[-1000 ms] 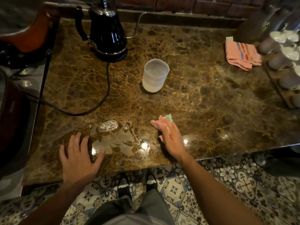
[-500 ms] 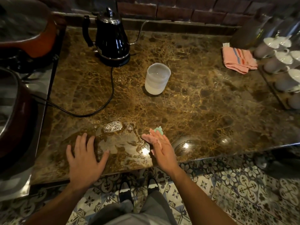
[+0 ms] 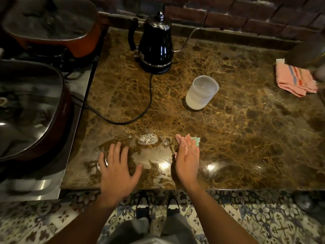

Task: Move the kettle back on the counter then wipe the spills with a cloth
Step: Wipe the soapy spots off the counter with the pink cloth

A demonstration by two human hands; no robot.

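Both hands flat; cloth [image 3: 188, 140] under right hand [image 3: 187, 162]

Most of the cloth [image 3: 189, 140] is hidden beneath the right hand [image 3: 187, 160]. The orange pot [image 3: 52, 27] is cut off at the top edge, the steel pan [image 3: 26, 110] at the left, and a blurred object [image 3: 309, 53] at the right.

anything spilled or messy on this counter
Yes: a wet puddle with a foamy patch spreads over the marble counter near its front edge, between the hands. The right hand presses a cloth beside it.
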